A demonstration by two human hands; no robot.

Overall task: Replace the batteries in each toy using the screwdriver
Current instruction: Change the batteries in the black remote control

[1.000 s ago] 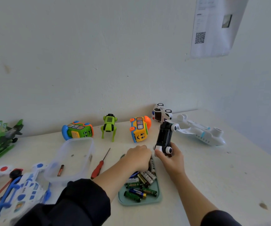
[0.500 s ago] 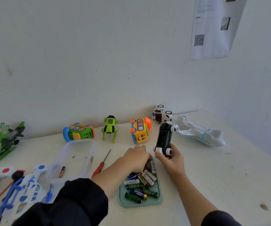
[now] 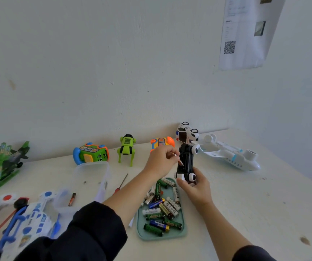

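toy car (image 3: 186, 162) is gripped upturned by right hand (image 3: 195, 187); battery (image 3: 179, 161), pinched by left hand (image 3: 160, 161), could be seated reversed or dropped.

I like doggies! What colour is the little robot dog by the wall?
The robot dog is bright lime green with a dark back panel, seen best in the head view.

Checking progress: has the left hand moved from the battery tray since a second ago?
Yes. The left hand has risen off the tray toward the black toy car, pinching a battery.
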